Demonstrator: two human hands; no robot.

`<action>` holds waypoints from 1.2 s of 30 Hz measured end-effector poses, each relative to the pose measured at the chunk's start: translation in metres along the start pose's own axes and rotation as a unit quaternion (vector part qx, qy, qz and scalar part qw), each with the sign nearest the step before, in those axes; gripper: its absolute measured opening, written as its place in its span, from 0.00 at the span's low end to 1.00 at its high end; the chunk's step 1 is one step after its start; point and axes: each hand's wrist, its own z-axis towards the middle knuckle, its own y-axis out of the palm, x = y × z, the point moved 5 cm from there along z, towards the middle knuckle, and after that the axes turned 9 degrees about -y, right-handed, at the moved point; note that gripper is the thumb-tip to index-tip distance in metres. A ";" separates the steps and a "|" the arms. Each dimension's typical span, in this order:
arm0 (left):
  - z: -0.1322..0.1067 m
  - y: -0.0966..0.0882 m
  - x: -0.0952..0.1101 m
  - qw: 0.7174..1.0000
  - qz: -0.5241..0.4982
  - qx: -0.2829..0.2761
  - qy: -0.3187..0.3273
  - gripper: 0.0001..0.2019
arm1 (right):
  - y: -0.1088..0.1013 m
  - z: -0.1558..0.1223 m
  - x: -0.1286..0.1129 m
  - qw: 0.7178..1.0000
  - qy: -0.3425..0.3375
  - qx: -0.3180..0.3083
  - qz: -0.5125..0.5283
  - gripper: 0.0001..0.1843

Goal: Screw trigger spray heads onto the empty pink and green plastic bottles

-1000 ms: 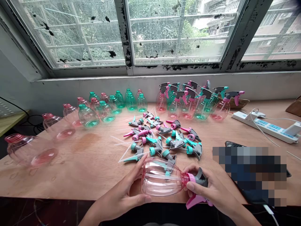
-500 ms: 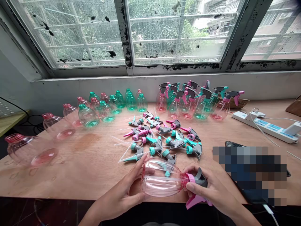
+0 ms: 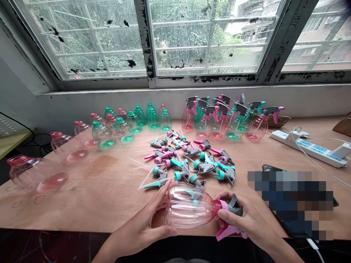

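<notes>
A clear pink spray bottle [image 3: 188, 208] lies sideways over the near edge of the wooden table [image 3: 109, 182]. My left hand [image 3: 149, 223] cups its base, fingers wrapped round it. My right hand [image 3: 242, 219] is closed on the grey and pink trigger head [image 3: 231, 212] at the bottle's neck, with the pink trigger lever pointing down. Just beyond the bottle lies a pile of loose trigger heads [image 3: 189, 160] in pink, teal and grey, each with a thin dip tube.
Capless pink and green bottles [image 3: 120, 126] stand in a row from the left edge to the middle back. Bottles with trigger heads fitted [image 3: 225, 117] stand at the back right. A white power strip [image 3: 309, 148] with cables and a dark phone [image 3: 271, 168] lie at right.
The bottle has turned slightly between my hands and the trigger head has shifted a little at the neck. Both hands stay where they were.
</notes>
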 end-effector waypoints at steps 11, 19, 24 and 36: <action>0.000 0.001 0.001 0.999 -0.032 -0.008 0.010 0.50 | 0.000 0.002 -0.002 1.000 -0.008 0.004 -0.003 0.19; 0.000 -0.001 0.002 1.000 0.011 -0.005 0.003 0.47 | 0.000 0.002 -0.005 1.000 -0.006 0.013 -0.010 0.20; -0.001 0.000 0.000 0.999 0.040 0.005 0.014 0.44 | 0.001 0.001 -0.005 1.000 -0.009 0.008 -0.007 0.19; 0.000 -0.002 0.002 1.000 0.019 -0.001 -0.011 0.51 | -0.001 0.002 -0.007 0.999 -0.022 0.006 -0.042 0.19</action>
